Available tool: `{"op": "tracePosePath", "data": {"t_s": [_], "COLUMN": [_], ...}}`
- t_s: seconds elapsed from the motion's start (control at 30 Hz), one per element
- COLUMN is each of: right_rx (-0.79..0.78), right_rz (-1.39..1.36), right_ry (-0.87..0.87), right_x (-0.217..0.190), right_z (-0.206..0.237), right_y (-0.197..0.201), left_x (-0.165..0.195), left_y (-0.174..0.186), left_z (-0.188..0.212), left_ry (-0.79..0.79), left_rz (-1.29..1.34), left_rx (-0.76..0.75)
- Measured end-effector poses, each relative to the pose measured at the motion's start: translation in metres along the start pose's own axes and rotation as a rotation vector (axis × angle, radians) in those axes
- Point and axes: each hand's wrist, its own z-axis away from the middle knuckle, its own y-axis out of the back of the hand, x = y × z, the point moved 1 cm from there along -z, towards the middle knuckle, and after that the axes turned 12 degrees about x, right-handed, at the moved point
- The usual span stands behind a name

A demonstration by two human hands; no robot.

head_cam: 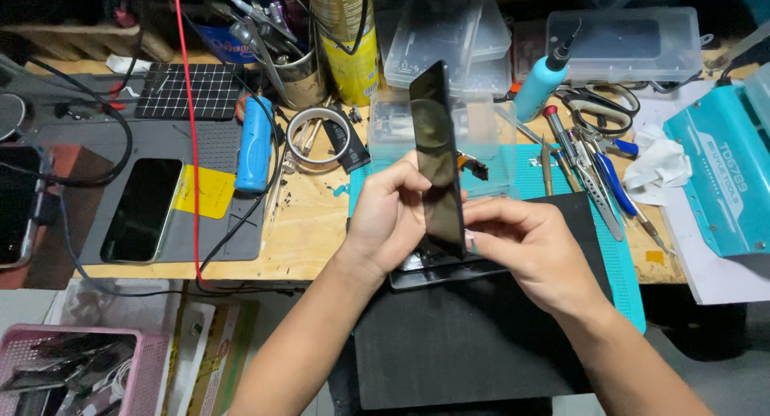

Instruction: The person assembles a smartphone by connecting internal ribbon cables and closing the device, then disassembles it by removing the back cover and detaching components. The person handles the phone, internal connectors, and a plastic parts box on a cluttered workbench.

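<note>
A dark glass screen panel (437, 155) stands nearly upright above a black mat (465, 336), pinched along its edges by the left hand (389, 219) and the right hand (525, 247), over a phone body (437, 270) lying on the mat. Behind it on the wooden surface (313, 223) rise a yellow spray can (346, 39) and stacked clear plastic boxes (437, 31). A teal machine (722, 167) sits at right; a metal cup (293, 67) holds tools. A pink basket (64, 372) below holds cables.
</note>
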Motion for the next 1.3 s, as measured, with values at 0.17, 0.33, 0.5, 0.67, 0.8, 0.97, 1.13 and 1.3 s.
{"op": "tracePosePath", "data": {"t_s": [0.17, 0.33, 0.5, 0.67, 0.8, 0.97, 1.13, 1.3], "right_rx": [0.005, 0.004, 0.023, 0.027, 0.042, 0.021, 0.078, 0.003], "right_rz": [0.327, 0.522, 0.583, 0.692, 0.801, 0.827, 0.738, 0.082], "right_ry": [0.299, 0.605, 0.612, 0.852, 0.943, 0.947, 0.803, -0.167], "right_x": [-0.011, -0.019, -0.02, -0.02, -0.02, -0.017, -0.004, 0.012], "right_z": [0.013, 0.017, 0.02, 0.021, 0.022, 0.023, 0.024, 0.003], "right_y": [-0.021, -0.033, -0.039, -0.043, -0.045, -0.041, -0.028, -0.004], "left_x": [-0.013, -0.014, -0.014, -0.02, -0.022, -0.022, -0.016, -0.004], "left_y": [0.008, 0.017, 0.024, 0.025, 0.028, 0.028, 0.027, 0.023], "left_z": [-0.006, -0.002, -0.002, -0.01, -0.01, -0.011, -0.011, 0.001], "left_ry": [0.105, 0.17, 0.233, 0.11, 0.124, 0.09, 0.065, 0.055], "left_rz": [0.17, 0.18, 0.167, 0.284, 0.226, 0.194, 0.082, -0.042], "left_rx": [-0.006, -0.039, -0.052, -0.168, -0.116, -0.181, -0.115, -0.104]}}
